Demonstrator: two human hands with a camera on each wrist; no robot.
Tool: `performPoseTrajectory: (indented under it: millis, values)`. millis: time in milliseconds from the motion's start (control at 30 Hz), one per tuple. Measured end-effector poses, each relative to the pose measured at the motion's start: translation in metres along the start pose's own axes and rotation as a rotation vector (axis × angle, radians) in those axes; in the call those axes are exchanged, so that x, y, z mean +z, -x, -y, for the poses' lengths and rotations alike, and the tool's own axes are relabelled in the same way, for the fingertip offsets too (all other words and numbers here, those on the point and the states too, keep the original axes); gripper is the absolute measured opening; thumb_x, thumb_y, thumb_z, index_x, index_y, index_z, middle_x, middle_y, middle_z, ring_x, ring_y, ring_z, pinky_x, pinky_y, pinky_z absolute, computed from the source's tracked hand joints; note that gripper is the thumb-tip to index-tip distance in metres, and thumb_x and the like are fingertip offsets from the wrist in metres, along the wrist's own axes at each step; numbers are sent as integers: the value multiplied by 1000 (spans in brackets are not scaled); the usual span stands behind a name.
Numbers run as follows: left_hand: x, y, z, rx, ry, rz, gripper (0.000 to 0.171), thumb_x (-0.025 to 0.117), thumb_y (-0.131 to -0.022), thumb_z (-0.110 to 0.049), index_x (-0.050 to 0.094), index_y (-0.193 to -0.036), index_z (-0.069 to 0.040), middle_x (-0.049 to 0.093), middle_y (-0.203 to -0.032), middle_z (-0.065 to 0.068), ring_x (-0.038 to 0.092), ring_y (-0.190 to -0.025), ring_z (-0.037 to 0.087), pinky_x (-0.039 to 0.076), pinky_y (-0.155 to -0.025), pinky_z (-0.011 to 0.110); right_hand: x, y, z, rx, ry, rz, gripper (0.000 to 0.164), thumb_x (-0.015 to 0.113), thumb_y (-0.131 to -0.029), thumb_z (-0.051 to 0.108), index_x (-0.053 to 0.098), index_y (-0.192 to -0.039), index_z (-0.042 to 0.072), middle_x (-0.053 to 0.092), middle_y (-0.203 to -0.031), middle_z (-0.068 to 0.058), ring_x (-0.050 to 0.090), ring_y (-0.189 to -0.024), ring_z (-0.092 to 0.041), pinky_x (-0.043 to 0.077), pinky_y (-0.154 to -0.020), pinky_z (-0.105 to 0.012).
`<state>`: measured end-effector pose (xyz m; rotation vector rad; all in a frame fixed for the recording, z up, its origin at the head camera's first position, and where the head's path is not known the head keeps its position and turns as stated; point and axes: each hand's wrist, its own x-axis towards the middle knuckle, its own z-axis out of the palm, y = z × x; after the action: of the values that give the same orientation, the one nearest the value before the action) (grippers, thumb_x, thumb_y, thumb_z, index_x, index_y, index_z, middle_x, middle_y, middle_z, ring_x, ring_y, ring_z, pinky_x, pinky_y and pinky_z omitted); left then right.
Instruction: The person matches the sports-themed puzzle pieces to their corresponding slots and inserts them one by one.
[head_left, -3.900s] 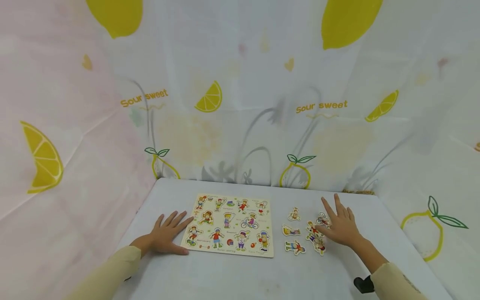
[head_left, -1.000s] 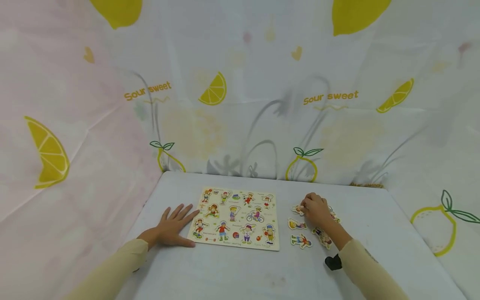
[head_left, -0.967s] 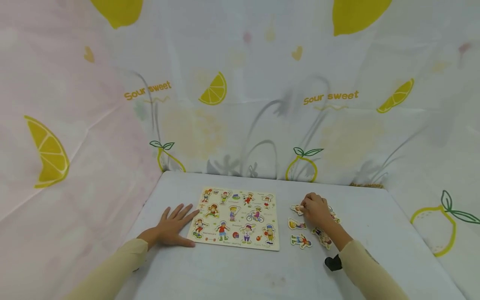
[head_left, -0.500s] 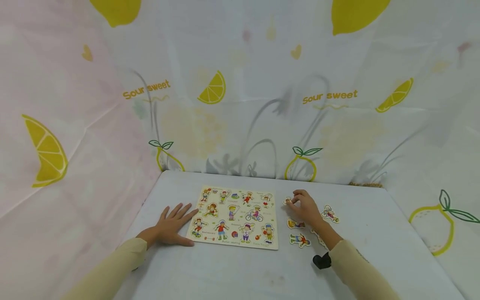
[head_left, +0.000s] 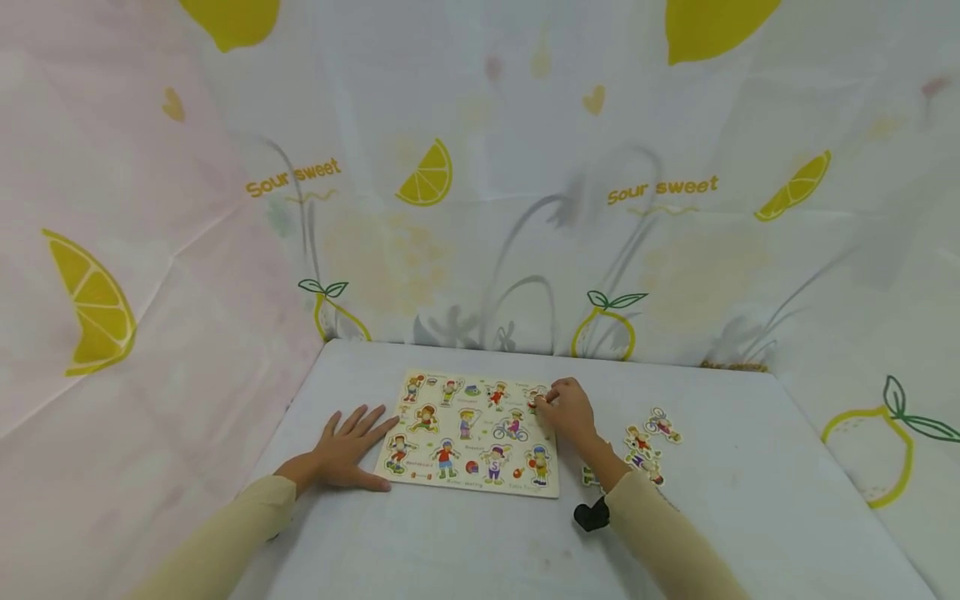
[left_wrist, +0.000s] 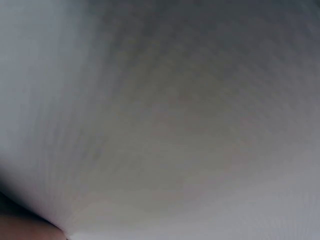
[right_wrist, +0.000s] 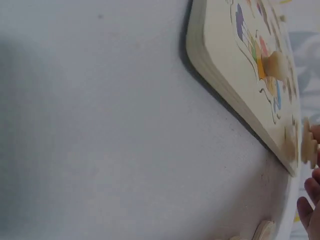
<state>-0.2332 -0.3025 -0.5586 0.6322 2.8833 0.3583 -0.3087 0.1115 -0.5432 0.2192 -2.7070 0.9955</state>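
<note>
A wooden peg puzzle board [head_left: 480, 492] with sports figures lies on the white table. My left hand [head_left: 345, 454] rests spread out at its left edge, fingertips at the rim. Over the board's far right corner, my right hand [head_left: 572, 408] pinches a small puzzle piece [right_wrist: 308, 147], mostly covered by the fingers in the head view. In the right wrist view this piece stands edge-on just above the board, near the fingertips [right_wrist: 312, 189]. The left wrist view is a blur of pale surface with a bit of skin [left_wrist: 30, 229] at the lower left.
Right of the board lie several loose pieces, among them a cyclist piece [head_left: 663, 425] and an overlapping cluster [head_left: 643, 457]. Another piece [head_left: 588, 476] is partly hidden by the right forearm. A black heart shape [head_left: 592, 516] sits at the right cuff. Lemon-printed cloth [head_left: 480, 250] rises behind the table.
My right hand first hovered open over the loose pieces, then pinched the farthest one and carried it left onto the board's far right corner. The left hand stays beside the board.
</note>
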Motion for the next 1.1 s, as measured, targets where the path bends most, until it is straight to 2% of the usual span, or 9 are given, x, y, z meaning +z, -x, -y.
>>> performPoseTrajectory:
  millis: [100, 200, 300, 467, 633, 800, 933, 1000, 1100]
  values:
    - [-3, 3, -4, -1, -4, 8, 113, 64, -70, -81, 25, -157, -22, 15, -165, 16, 7, -151, 46, -1, -112, 74, 5, -1, 1, 22, -8, 33, 26, 76, -87, 24, 70, -74, 2, 65, -106, -18, 62, -98, -33, 52, -86, -48]
    - [-6, 3, -6, 5, -16, 5, 112, 64, -70, -81, 27, -157, -21, 17, -165, 17, 10, -150, 47, 3, -111, 75, 7, -3, 0, 42, 2, 68, 28, 76, -88, 27, 69, -73, 4, 65, -101, -16, 61, -92, -29, 51, -81, -45]
    - [-6, 4, -6, 13, -15, 10, 112, 63, -71, -82, 25, -157, -22, 16, -165, 17, 9, -150, 47, 2, -111, 75, 6, -3, -1, 42, -2, 84, 29, 76, -88, 26, 67, -69, 5, 66, -99, -15, 60, -90, -28, 51, -80, -45]
    - [-4, 2, -5, 36, 21, -14, 110, 64, -70, -81, 26, -157, -25, 17, -164, 17, 9, -149, 47, 0, -110, 76, 3, -3, -1, 17, -19, 44, 33, 79, -84, 22, 61, -63, 5, 64, -100, -19, 61, -97, -33, 51, -86, -49]
    - [0, -1, -4, 4, -4, 3, 113, 62, -69, -83, 24, -158, -24, 14, -166, 15, 6, -151, 45, -2, -112, 73, 5, -7, -5, 40, -10, 102, 27, 78, -85, 27, 68, -78, 4, 61, -109, -20, 59, -99, -32, 51, -87, -47]
    - [-3, 0, -6, 11, -16, 8, 112, 63, -70, -82, 26, -157, -23, 16, -165, 16, 9, -150, 46, 2, -111, 74, 2, -15, -12, 50, -127, 235, 18, 74, -88, 16, 76, -100, 3, 58, -119, -21, 54, -109, -34, 48, -94, -50]
    - [-5, 1, -7, -1, -31, 21, 112, 63, -70, -82, 25, -158, -22, 15, -165, 16, 9, -150, 46, 3, -112, 74, -7, -22, -19, 43, -176, 335, 17, 71, -90, 9, 76, -105, 2, 58, -122, -20, 53, -115, -34, 48, -96, -50]
    - [-6, 2, -7, 1, -27, 15, 112, 64, -71, -80, 26, -157, -20, 16, -165, 17, 9, -150, 47, 3, -111, 75, -11, -24, -22, 61, -179, 353, 18, 72, -89, 9, 76, -105, 2, 60, -123, -18, 55, -115, -32, 49, -95, -47]
    - [-8, 2, -8, -4, -40, 18, 111, 64, -71, -80, 27, -157, -20, 16, -165, 17, 10, -150, 47, 3, -112, 74, -15, -23, -26, 44, -182, 355, 19, 72, -89, 10, 76, -105, 1, 64, -118, -19, 61, -108, -33, 53, -89, -46]
